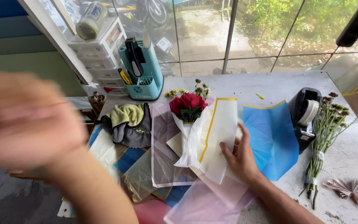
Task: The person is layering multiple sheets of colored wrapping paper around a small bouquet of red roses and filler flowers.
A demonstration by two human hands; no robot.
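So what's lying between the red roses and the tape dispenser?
In the head view, between the red rose bouquet and the tape dispenser lie a white wrapping sheet with a yellow edge, under the right hand, and a blue sheet.

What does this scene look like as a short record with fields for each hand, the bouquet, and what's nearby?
left hand: raised off the table, blurred, holds nothing visible
right hand: flat on the white wrapping sheet
bouquet: red roses in white wrap, lying on pink sheet
nearby: blue sheet, tape dispenser, loose flower stems, tool holder
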